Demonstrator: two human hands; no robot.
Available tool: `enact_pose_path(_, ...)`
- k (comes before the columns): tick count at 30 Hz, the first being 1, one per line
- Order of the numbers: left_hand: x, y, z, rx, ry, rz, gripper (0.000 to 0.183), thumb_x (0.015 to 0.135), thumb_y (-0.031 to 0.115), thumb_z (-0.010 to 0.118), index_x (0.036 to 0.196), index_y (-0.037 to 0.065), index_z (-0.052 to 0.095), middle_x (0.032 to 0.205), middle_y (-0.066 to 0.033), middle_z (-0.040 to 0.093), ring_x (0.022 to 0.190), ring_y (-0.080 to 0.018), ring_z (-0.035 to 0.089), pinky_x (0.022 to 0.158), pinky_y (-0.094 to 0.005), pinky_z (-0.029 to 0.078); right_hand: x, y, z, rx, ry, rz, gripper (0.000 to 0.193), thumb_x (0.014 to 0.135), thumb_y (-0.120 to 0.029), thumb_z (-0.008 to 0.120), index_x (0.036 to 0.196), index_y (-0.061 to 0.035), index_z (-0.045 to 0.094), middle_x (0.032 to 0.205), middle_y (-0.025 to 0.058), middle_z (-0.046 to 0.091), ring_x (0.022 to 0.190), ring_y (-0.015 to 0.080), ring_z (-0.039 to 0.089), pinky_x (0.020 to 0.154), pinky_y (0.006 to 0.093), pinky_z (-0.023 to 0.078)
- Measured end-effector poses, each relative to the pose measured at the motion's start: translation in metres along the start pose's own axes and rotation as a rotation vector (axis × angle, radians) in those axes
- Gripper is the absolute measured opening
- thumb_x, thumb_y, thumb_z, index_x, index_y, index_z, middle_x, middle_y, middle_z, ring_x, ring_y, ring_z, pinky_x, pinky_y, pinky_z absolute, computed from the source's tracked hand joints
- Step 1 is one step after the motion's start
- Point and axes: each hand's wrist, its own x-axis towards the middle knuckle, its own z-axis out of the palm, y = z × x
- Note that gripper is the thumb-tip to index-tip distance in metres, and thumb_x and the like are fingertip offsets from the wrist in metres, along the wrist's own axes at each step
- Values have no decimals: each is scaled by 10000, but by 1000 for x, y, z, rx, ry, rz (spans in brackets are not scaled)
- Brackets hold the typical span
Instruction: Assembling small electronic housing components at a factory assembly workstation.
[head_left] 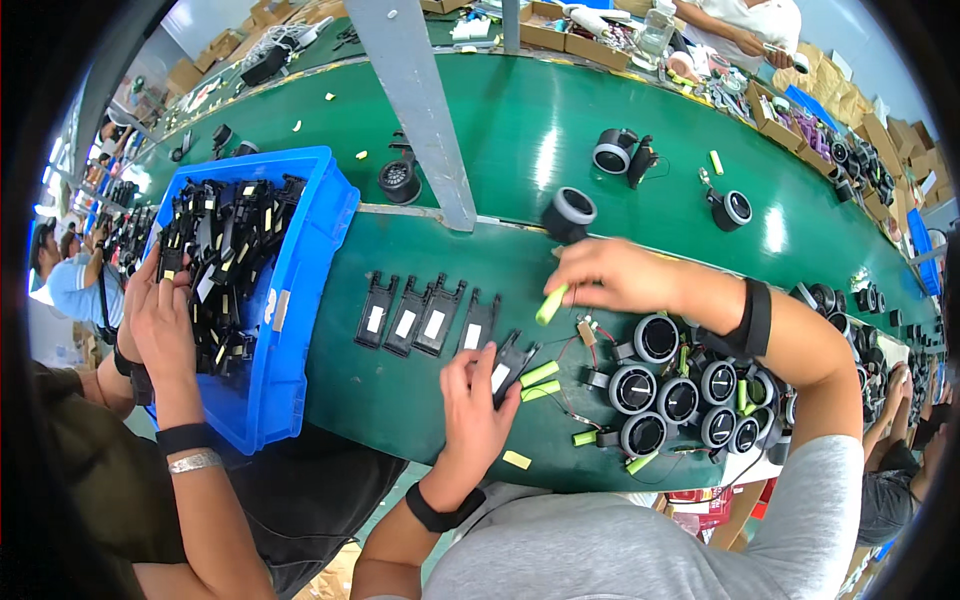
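A: Hands first, where are they?

B: The left hand (475, 395) lies on the green table top (500, 130), its fingers clamped on a flat black plastic holder with a white label (510, 362). Four more flat black holders with white labels (425, 315) lie in a row just to its left.

A: And the right hand?

B: The right hand (615, 275) hangs above the table, fingers pinched together on a light green cylindrical battery cell (551, 303), which points down toward the holder.

A: What lies around them?

B: Two more light green cells (540, 382) lie just beside the holder. To the right is a cluster of round black speaker units with silver rims (680, 395), with thin wires and further green cells among them.

A: Anyone else?

B: A neighbouring person's hands (160, 320) rest at the edge of a blue plastic crate full of black parts (290, 300), well left of the holders.
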Motion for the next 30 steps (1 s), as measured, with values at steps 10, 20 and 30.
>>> enact_pose_path(10,1,2,18,-31,94,-8,660,617,129,806,1167,-16,471,1027,-167,536,861,-296,555,739,-367,481,0,-23,66,-303,-24,-132,137,726,-170,632,820,-73,608,748,62,515,680,263,573,589,376,473)
enact_pose_path(20,12,4,3,-26,-116,20,671,635,88,741,1207,-60,423,1074,-226,527,945,-382,526,829,-415,449,-10,-22,47,-220,43,-4,320,657,-80,667,972,-103,615,850,34,568,752,246,569,610,365,483)
enact_pose_path(30,40,3,-3,-532,-348,-213,604,781,79,638,1293,-33,337,1029,-164,581,903,-268,622,765,-341,500,3,-24,52,-240,170,133,164,745,-57,595,879,-48,501,719,121,580,695,332,596,606,422,477)
